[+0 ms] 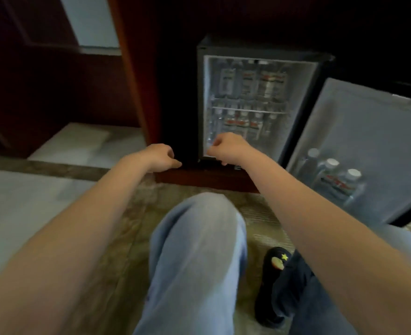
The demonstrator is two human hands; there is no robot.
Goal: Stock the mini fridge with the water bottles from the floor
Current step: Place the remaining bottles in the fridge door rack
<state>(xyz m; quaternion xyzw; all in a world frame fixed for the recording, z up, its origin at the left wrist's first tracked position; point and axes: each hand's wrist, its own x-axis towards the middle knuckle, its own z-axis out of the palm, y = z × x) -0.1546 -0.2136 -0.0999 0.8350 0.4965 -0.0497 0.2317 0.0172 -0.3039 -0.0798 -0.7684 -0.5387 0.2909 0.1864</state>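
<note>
Small black mini fridge (260, 48) set in a dark red-brown wooden cabinet (136, 88), its grey-lined door (373, 131) swung open to the right. Clear plastic water bottles (250, 83) stand on the upper shelf, on the lower level and in the door rack. Left hand (162, 157), fingers curled, empty, near the fridge's lower left corner. Right hand (228, 148), fingers curled, at the lower front edge; grip unclear.

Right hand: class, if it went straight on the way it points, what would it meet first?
The right hand would probably meet the lower-shelf water bottles first; depth is unclear.
</note>
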